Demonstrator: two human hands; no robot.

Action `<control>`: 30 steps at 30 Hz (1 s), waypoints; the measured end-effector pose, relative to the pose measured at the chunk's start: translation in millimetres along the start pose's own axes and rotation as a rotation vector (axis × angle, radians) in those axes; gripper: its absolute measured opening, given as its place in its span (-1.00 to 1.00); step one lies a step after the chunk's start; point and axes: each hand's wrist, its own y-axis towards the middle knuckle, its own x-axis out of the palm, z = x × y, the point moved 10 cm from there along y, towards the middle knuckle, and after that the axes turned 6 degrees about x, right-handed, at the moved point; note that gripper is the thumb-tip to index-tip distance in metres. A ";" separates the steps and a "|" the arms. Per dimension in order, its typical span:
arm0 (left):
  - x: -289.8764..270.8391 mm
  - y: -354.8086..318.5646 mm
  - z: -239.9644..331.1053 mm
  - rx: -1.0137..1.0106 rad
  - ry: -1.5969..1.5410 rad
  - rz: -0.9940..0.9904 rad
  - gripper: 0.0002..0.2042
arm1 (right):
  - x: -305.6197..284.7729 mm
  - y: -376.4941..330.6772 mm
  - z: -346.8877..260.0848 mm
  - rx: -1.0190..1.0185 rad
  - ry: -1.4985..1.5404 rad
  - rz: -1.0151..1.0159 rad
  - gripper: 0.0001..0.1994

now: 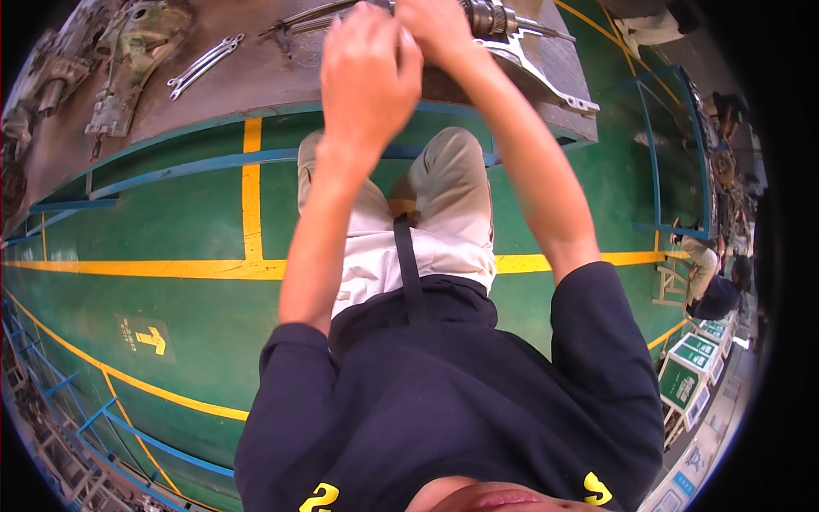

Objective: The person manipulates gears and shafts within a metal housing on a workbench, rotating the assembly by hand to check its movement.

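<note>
Dark shirt (444, 392) nearest. Left hand (368, 81) and right hand (433, 30) close together; can't tell what their fingers hold. Gear shaft (493, 17) just beside right hand, above tabletop (269, 77). Wrenches (203, 68) lie apart, unheld. Probably mid-job: gears (479, 15) on shaft; what's left unclear.

Dark navy short-sleeved shirt (452, 384) with yellow markings (319, 497), light beige trousers (452, 179), black strap (409, 266) at the waist

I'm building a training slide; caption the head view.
Left hand and right hand close together over a workbench, beside a geared shaft; wrenches lie left.
</note>
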 end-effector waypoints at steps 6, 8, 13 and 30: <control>124.2 104.8 -42.8 0.051 0.134 -0.491 -0.55 | -34.0 -79.1 -30.7 0.057 0.216 0.092 -0.26; 141.3 96.3 -69.6 0.059 0.267 -0.357 -0.53 | -57.4 -96.9 -47.7 0.072 0.226 0.091 -0.30; 153.6 63.1 -58.4 0.005 0.131 -0.380 -0.51 | -87.3 -78.3 23.8 0.280 0.348 0.078 -0.54; 5.7 8.6 -14.7 0.031 0.033 0.002 -0.69 | 16.4 -0.1 1.9 0.010 -0.015 0.056 -0.33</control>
